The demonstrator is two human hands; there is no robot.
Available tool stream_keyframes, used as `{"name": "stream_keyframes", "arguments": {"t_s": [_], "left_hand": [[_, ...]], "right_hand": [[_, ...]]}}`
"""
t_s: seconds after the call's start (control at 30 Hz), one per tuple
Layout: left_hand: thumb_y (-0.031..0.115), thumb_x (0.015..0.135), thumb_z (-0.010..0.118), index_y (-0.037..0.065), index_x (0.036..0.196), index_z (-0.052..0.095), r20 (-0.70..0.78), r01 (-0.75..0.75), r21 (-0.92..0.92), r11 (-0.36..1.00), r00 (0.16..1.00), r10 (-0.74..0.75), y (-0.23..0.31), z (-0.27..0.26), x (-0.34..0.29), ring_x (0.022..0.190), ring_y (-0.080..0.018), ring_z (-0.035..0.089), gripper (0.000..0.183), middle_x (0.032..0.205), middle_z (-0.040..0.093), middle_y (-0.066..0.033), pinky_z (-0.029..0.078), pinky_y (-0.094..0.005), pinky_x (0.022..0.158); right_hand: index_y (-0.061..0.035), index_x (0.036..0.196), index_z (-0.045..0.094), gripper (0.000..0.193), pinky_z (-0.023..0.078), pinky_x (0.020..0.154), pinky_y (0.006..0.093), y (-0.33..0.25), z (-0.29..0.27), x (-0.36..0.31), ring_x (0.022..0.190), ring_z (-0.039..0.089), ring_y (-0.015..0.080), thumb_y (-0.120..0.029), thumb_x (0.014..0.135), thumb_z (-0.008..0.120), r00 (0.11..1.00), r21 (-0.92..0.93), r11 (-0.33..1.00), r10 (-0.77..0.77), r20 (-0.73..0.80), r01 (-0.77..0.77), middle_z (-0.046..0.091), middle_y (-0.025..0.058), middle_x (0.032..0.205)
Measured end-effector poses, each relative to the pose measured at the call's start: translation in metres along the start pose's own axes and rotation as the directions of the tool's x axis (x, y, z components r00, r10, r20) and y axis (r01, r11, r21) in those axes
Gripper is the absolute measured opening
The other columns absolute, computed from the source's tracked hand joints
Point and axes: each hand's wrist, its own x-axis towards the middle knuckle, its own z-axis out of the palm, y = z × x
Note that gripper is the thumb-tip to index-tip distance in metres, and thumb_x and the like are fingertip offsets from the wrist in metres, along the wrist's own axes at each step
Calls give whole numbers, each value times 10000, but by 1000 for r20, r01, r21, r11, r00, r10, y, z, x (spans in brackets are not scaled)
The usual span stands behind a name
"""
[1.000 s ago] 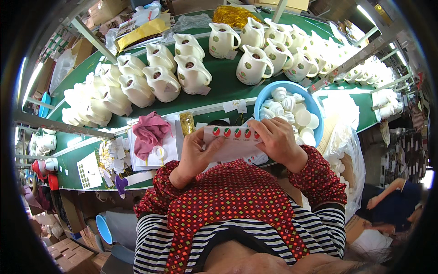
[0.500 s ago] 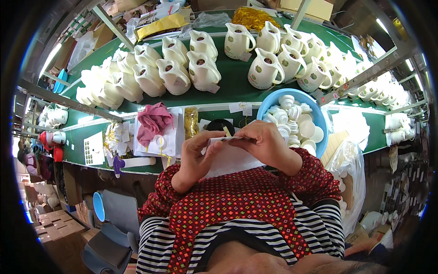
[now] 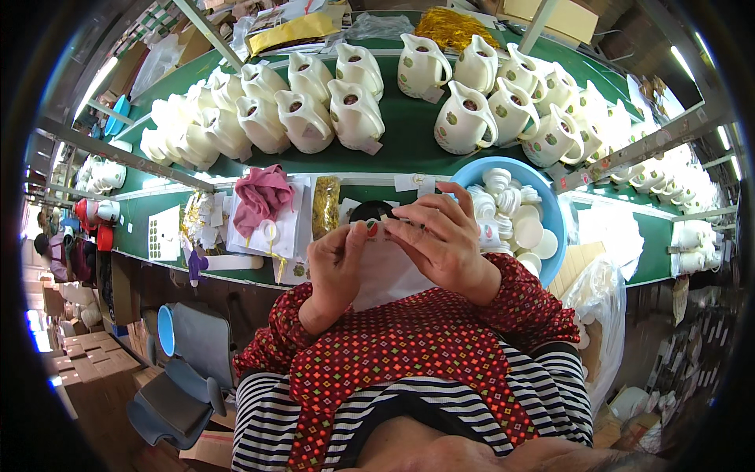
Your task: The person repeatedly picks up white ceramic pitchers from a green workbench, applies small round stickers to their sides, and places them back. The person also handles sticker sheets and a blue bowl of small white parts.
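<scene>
In front of my chest, a thin white sheet [image 3: 387,277] hangs from my fingers. My left hand [image 3: 333,266] is closed on its upper left edge, thumb against a small sticker-like patch [image 3: 372,228] in red and green. My right hand [image 3: 450,245] is at the top edge with thumb and index finger pinched together and the other fingers raised. Whatever sits between those right fingertips is too small to make out. A black round object [image 3: 373,211] lies just beyond the hands, partly covered by them.
White jugs [image 3: 358,118] stand in rows on the green table. A blue basin [image 3: 557,236] of white lids is at right. Left of my hands lie a pink cloth [image 3: 262,198], a gold packet [image 3: 325,206], tags and a sticker sheet [image 3: 163,234]. A grey chair [image 3: 200,346] stands lower left.
My hands have turned so the sheet's top edge and the coloured patch show. The right fingers have lifted and spread. The whole view has shifted slightly.
</scene>
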Motion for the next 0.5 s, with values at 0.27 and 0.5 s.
{"name": "stream_keyframes", "arguments": {"t_s": [0.27, 0.5], "left_hand": [[251, 1096, 590, -33, 966, 755, -6, 69, -253, 965, 997, -72, -17, 16, -2, 673, -11, 427, 353, 690, 562, 58, 354, -233, 547], [260, 1104, 572, -30, 872, 683, -29, -29, -149, 988, 999, 25, -13, 16, 3, 659, -9, 392, 388, 663, 505, 59, 328, -240, 534]], "right_hand": [[-122, 1171, 737, 416, 470, 934, 425, -1, 1, 13, 1001, 626, 273, -51, 770, 824, 982, 288, 939, 183, 36, -186, 714, 45, 1106], [-46, 1366, 660, 612, 455, 975, 437, 4, 18, 10, 910, 632, 179, -23, 777, 822, 998, 144, 988, -52, -22, 55, 698, -21, 906]]}}
